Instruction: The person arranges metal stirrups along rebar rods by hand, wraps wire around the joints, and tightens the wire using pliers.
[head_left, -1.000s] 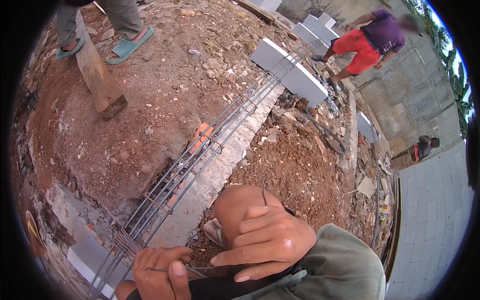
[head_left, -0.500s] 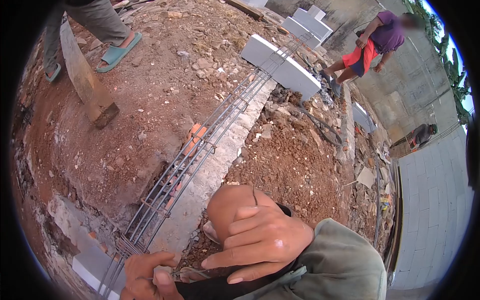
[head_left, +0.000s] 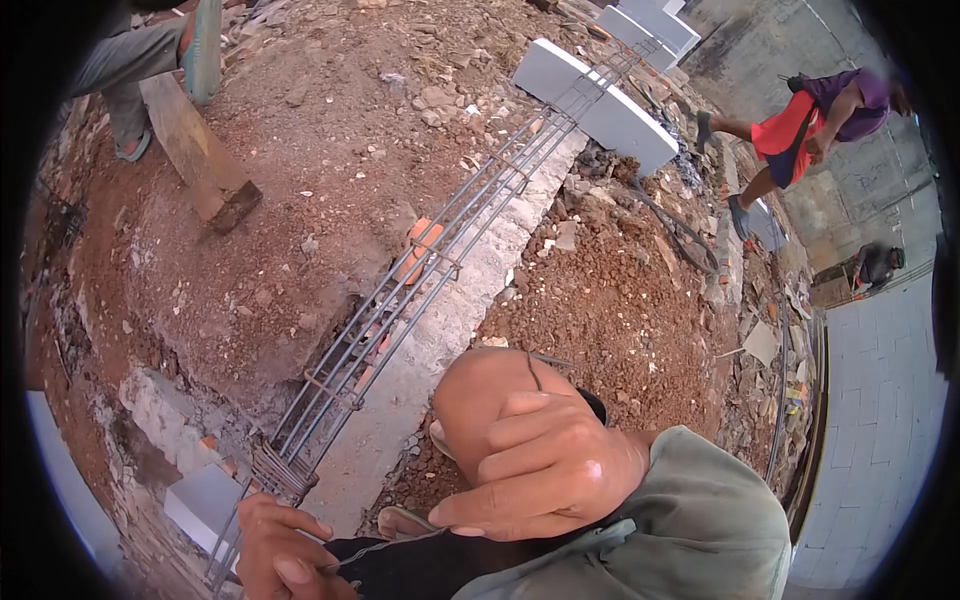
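Observation:
My left hand (head_left: 285,550) is closed in a pinch near the lower end of the rebar cage (head_left: 400,300). A thin wire appears to run from its fingers toward my right hand, partly lost against dark cloth. My right hand (head_left: 550,470) is beside my bare knee (head_left: 485,395), fingers curled and pressed together. From the top of that hand sticks a thin dark wire (head_left: 533,372); its lower part is hidden. The long steel cage lies along a rough concrete footing (head_left: 450,310), with an orange brick piece (head_left: 418,250) at its side.
White blocks (head_left: 600,105) stand around the cage's far end, and another white block (head_left: 205,505) is at its near end. A wooden plank (head_left: 200,150) leans beside a person's sandalled feet (head_left: 200,60). Another person (head_left: 810,130) walks at upper right, near a grey block wall (head_left: 880,420).
The view has shifted, so the cage and my knee appear further right. The person in purple has stepped along, and the sandalled person has lifted a foot. My hands keep much the same pose.

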